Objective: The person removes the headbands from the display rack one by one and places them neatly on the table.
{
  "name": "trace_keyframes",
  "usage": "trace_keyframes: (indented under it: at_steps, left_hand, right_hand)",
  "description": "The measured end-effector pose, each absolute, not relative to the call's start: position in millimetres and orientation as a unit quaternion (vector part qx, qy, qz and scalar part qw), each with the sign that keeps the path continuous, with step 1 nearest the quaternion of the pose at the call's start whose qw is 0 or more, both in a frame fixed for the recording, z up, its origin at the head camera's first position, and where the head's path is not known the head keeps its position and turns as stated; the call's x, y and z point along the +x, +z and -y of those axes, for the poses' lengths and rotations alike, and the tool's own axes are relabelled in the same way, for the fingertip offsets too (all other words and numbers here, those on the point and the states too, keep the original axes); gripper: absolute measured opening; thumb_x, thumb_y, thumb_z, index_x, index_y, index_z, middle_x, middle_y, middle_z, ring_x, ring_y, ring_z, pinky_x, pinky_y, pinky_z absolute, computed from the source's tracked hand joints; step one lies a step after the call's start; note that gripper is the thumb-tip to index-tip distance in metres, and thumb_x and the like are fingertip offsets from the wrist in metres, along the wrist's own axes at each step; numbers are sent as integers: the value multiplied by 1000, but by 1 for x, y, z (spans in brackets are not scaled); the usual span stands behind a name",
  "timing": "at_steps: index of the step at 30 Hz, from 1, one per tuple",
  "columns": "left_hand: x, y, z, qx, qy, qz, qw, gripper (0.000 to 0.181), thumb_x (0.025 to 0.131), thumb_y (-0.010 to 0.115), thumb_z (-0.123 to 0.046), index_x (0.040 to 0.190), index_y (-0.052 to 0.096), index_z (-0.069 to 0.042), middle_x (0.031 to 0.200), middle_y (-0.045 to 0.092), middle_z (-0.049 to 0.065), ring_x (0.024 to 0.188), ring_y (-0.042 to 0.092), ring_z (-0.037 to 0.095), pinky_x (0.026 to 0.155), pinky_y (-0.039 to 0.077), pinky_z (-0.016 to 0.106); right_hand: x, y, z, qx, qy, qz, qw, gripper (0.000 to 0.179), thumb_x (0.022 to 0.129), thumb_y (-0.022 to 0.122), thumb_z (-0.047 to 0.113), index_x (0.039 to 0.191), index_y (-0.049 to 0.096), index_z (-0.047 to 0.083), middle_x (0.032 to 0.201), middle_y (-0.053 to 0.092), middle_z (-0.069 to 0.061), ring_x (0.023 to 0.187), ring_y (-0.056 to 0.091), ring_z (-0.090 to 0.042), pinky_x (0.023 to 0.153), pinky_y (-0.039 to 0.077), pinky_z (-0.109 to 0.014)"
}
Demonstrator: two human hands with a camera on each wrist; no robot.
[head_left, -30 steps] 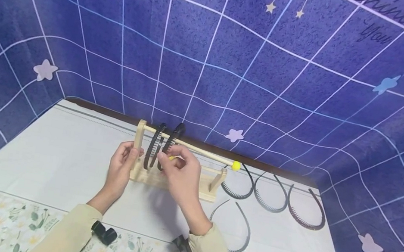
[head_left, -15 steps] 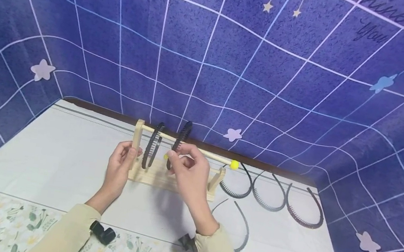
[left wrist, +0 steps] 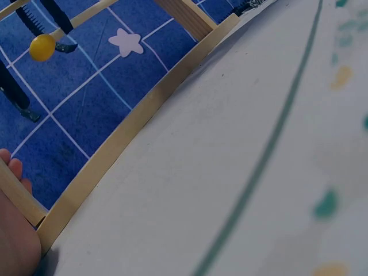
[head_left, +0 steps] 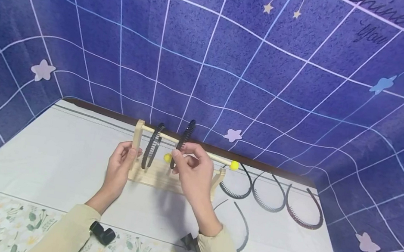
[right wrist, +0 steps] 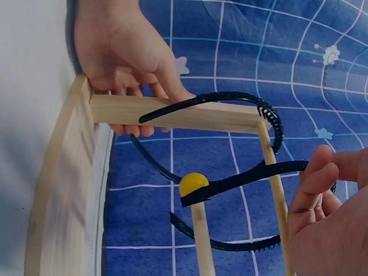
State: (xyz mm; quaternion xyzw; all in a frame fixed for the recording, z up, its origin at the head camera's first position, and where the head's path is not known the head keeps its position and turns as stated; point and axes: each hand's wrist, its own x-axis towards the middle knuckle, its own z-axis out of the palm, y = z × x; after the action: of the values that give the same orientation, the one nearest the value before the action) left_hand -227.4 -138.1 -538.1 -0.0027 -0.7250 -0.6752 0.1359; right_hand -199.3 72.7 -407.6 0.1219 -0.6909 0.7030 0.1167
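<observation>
My left hand (head_left: 121, 162) grips the left upright (right wrist: 172, 112) of a wooden two-rod rack, its fingers round the post. A black toothed headband (head_left: 151, 146) hangs over the upper rod (head_left: 218, 159) near that post. My right hand (head_left: 195, 173) pinches a second black headband (head_left: 186, 134) between thumb and fingers, near the middle of the same rod. In the right wrist view this held headband (right wrist: 247, 177) has its ends pointing toward the lower rod (right wrist: 202, 236), and one end overlaps that rod's yellow ball tip (right wrist: 194, 185).
Several headbands lie on the white table right of the rack: a black one (head_left: 235, 195), a grey one (head_left: 269, 206), a brown one (head_left: 303, 222), and another grey one (head_left: 247, 233) nearer the front. A yellow ball (head_left: 234, 165) caps the upper rod's right end. A blue curtain (head_left: 209, 79) stands behind.
My right hand has moved right along the upper rod with its headband, widening the gap to the hanging headband. The left hand keeps its grip on the post.
</observation>
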Motion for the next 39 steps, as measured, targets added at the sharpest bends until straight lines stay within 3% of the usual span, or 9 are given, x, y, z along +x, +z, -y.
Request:
trace_keyframes:
  at_steps: [7, 13, 24, 29, 39]
  left_hand:
    - [-228, -539, 138, -4, -678, 721, 141, 43, 123, 43, -34, 150, 48, -2, 138, 64, 15, 135, 64, 18, 117, 46, 12]
    - [-228, -540, 137, -2, -695, 703, 153, 40, 122, 46, -31, 147, 51, -1, 133, 66, 16, 128, 64, 7, 115, 49, 13]
    - [-228, -539, 138, -6, -684, 715, 147, 42, 122, 43, -33, 149, 49, 0, 135, 66, 11, 132, 64, 15, 116, 47, 12]
    - [-228, -538, 137, -3, -687, 711, 149, 41, 122, 44, -32, 148, 49, 0, 135, 65, 15, 129, 64, 8, 116, 47, 12]
    - [-229, -539, 136, 1, -694, 703, 153, 38, 122, 46, -32, 145, 51, -3, 132, 65, 17, 125, 64, 4, 114, 48, 12]
  right_hand:
    - [-197, -401, -79, 126, 704, 688, 125, 13, 98, 78, -3, 108, 71, -8, 91, 70, 0, 53, 60, -7, 44, 41, -16]
    - [-196, -397, -82, 128, 707, 683, 132, 13, 98, 78, -3, 108, 71, -9, 88, 70, 3, 53, 60, -6, 45, 44, -16]
    - [-194, -391, -86, 137, 720, 666, 140, 8, 99, 76, -7, 105, 72, -5, 89, 70, 2, 53, 60, -7, 45, 43, -16]
    - [-193, -389, -89, 137, 722, 664, 138, 8, 99, 75, -8, 105, 71, -4, 88, 69, 2, 53, 59, -8, 45, 43, -16]
    - [-187, -382, -96, 151, 717, 667, 139, 15, 100, 73, -8, 112, 68, -14, 93, 71, 3, 54, 61, -5, 45, 44, -16]
